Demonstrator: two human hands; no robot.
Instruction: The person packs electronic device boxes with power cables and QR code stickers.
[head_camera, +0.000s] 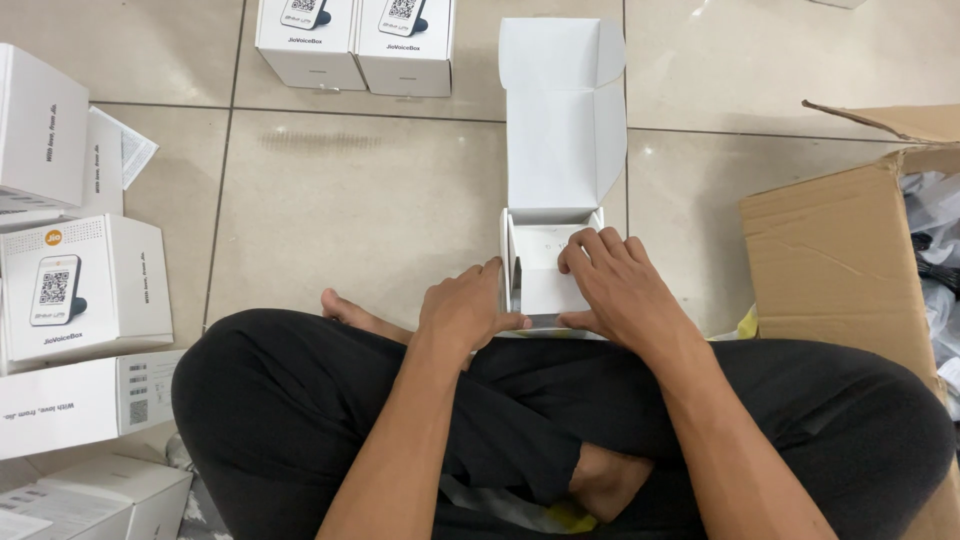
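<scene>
While the person sits cross-legged on the tiled floor, a small white box stands just in front of the shins with its lid folded back and upright. The left hand lies flat against the box's left wall, fingers loosely curled and grasping nothing. The right hand rests over the open top, its fingertips pressing on a white insert seated inside. Closed white boxes stand well apart at the far edge, others are stacked at the left, and a brown carton sits at the right. Uneven pressure could tilt or crease the insert, and the light box might slide on the smooth tile if the bracing hand slackens.
</scene>
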